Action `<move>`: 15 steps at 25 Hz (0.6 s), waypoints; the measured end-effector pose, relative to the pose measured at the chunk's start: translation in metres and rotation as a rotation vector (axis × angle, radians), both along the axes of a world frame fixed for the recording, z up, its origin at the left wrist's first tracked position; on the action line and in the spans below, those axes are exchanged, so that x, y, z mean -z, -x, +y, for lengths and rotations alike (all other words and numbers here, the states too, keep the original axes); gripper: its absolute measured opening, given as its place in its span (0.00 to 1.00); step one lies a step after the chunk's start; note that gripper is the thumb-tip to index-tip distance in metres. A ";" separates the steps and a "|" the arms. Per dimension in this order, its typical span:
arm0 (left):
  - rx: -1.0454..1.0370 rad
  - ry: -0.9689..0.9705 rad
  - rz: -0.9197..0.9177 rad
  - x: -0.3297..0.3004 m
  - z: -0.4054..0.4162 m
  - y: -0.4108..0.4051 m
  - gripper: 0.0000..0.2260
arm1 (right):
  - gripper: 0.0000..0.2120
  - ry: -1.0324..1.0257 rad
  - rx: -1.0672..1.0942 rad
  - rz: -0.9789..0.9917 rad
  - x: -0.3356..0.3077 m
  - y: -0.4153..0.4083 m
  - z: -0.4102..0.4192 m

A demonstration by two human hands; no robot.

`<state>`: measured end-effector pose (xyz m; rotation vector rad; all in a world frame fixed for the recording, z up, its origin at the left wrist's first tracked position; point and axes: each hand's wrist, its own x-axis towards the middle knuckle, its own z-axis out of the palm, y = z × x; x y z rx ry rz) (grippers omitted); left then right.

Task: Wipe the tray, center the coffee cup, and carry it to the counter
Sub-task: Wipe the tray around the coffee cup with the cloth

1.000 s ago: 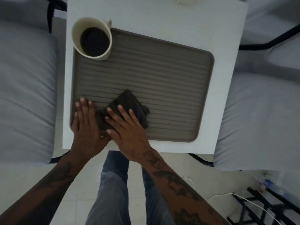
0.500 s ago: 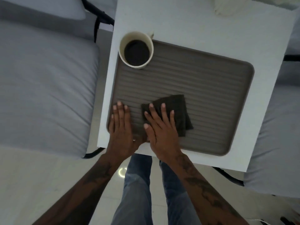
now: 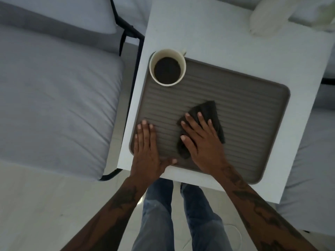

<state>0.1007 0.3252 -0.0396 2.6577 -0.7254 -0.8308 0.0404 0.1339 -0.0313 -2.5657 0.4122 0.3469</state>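
From the head view, we see the grey ribbed tray (image 3: pixel 235 113) lying on the white tabletop (image 3: pixel 208 33). Our left hand (image 3: pixel 146 147) lies flat with fingers spread on the tray's near left corner, holding nothing. Our right hand (image 3: pixel 201 140) presses flat on a dark cloth (image 3: pixel 206 109) near the tray's middle. The coffee cup (image 3: pixel 167 67) stands at the tray's far left corner.
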 end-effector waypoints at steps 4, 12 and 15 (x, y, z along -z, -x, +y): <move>0.007 -0.029 0.039 -0.002 -0.001 -0.001 0.58 | 0.34 0.079 0.043 0.035 -0.003 0.050 -0.033; -0.043 -0.080 0.083 0.000 -0.001 -0.004 0.64 | 0.25 -0.320 0.485 -0.066 -0.031 0.034 -0.036; -0.120 -0.091 0.084 -0.019 -0.020 -0.002 0.62 | 0.17 -0.717 0.812 -0.080 -0.084 0.036 -0.071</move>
